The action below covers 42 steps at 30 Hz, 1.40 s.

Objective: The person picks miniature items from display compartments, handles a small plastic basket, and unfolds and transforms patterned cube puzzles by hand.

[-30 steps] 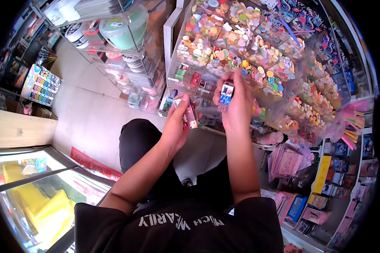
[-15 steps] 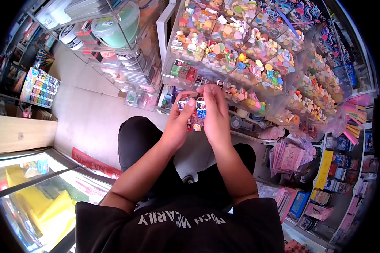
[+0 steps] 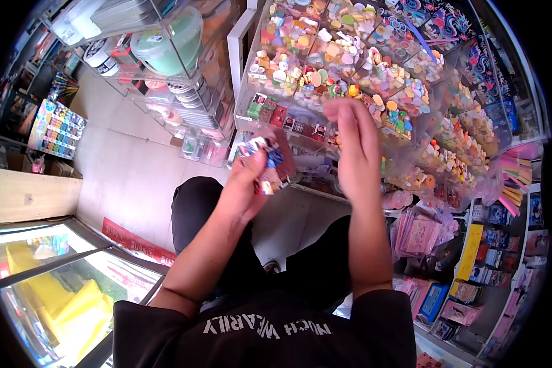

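My left hand [image 3: 242, 181] is closed around a small bundle of colourful picture cards [image 3: 275, 164], its thumb lying across their face. The bundle is blurred, so its prints cannot be read. My right hand [image 3: 359, 147] is apart from it, raised in front of the clear bins. Its fingers are stretched out and smeared at the tips, with nothing visible in them. Just beyond the hands, small printed pieces [image 3: 264, 109] in green, red and dark colours fill the front compartments of the clear bin rack [image 3: 242, 116].
Tiered compartments hold many small pastel charms [image 3: 343, 46]. At left, a wire rack carries a green-filled tub [image 3: 168, 46] and stacked lids. Pink packets [image 3: 423, 230] hang at right. A lit glass case [image 3: 61, 288] stands at lower left.
My right hand has let go of the cards and moved right, up towards the charm bins. My left hand keeps the cards, shifting slightly left and tilting them.
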Each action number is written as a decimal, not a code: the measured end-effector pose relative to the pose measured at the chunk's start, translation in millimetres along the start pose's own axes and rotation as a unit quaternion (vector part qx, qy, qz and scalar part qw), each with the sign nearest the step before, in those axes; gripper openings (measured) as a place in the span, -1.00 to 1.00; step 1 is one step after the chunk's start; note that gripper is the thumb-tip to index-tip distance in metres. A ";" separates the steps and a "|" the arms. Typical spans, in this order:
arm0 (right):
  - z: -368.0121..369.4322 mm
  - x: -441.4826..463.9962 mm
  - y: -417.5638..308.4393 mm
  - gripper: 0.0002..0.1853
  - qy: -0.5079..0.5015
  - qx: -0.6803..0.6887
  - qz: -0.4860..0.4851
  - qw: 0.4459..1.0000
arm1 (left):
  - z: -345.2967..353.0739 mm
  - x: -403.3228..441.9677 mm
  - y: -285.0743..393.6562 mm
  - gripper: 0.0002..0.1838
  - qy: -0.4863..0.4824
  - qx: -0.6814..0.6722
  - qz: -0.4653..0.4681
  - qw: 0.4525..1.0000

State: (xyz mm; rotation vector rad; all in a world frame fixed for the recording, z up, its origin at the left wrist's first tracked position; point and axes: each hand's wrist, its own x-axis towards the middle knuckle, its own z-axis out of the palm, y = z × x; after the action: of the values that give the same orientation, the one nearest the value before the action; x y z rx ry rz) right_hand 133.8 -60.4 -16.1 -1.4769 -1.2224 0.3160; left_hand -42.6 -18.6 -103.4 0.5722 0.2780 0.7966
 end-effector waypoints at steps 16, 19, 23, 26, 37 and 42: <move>31.3 21.0 -1.7 -0.43 -0.216 -0.394 -0.059 0.892 | -5.0 11.5 15.1 -0.48 0.022 -0.066 0.023 0.997; 35.7 18.4 5.2 -0.48 -0.270 -0.412 -0.011 0.870 | -11.6 12.3 7.2 -0.50 0.056 -0.050 0.019 0.997; 36.2 19.6 7.8 -0.51 -0.274 -0.409 -0.025 0.870 | -14.6 12.4 2.1 -0.50 0.096 -0.078 0.001 0.992; 39.2 21.4 6.1 -0.54 -0.289 -0.415 -0.009 0.863 | -11.5 15.6 2.9 -0.50 0.130 -0.120 0.013 0.984; 47.9 10.7 21.1 -0.64 -0.249 -0.434 -0.022 0.865 | -18.2 23.2 -2.7 -0.53 0.124 -0.116 0.009 0.985; 50.3 0.3 25.2 -0.65 -0.176 -0.442 -0.084 0.876 | -22.6 24.6 -3.3 -0.52 0.126 -0.126 -0.006 0.984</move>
State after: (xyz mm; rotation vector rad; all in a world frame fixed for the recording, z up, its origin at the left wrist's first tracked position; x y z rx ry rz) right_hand 108.7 -27.2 -53.9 -2.1170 -1.9291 -0.1425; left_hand -34.1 6.2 -124.3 0.2311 0.4065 0.8777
